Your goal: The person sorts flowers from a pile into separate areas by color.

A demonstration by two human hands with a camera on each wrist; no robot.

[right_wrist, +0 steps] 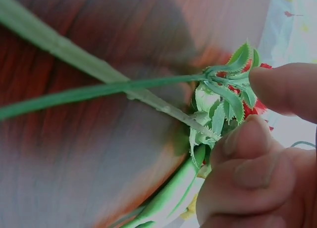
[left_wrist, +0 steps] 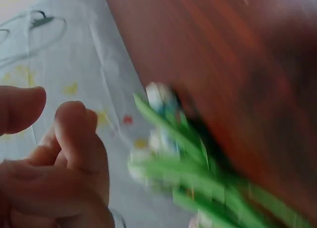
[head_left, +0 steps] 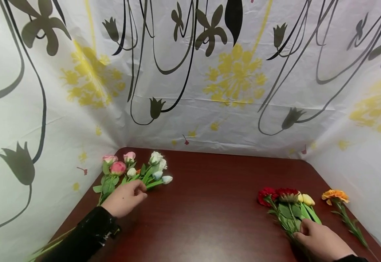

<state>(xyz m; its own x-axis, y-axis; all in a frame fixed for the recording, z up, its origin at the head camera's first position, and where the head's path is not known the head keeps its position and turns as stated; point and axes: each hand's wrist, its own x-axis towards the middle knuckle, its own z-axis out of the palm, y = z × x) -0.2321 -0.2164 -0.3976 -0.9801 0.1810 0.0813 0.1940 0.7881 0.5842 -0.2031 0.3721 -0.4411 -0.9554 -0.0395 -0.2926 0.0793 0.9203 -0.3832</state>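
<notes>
My left hand (head_left: 126,198) hovers by a bunch of flowers at the table's left, fingers loosely curled. In the left wrist view its thumb and fingertips stand apart with nothing between them, beside blurred green tulip leaves (left_wrist: 183,171). Pink roses (head_left: 117,167), white roses (head_left: 156,158) and pale blue tulips (head_left: 167,179) lie in that bunch. My right hand (head_left: 321,238) is at the stems of red carnations (head_left: 287,193) at the right. A gap shows between its thumb and forefinger, right at the leaves of a green stem (right_wrist: 163,81). Yellow tulips (head_left: 306,199) lie beside the carnations.
An orange flower (head_left: 335,195) on a long stem lies near the right edge of the dark red table (head_left: 210,203). Long stems (head_left: 51,243) reach past the left edge under my sleeve. A white patterned cloth (head_left: 190,120) hangs round the back and sides.
</notes>
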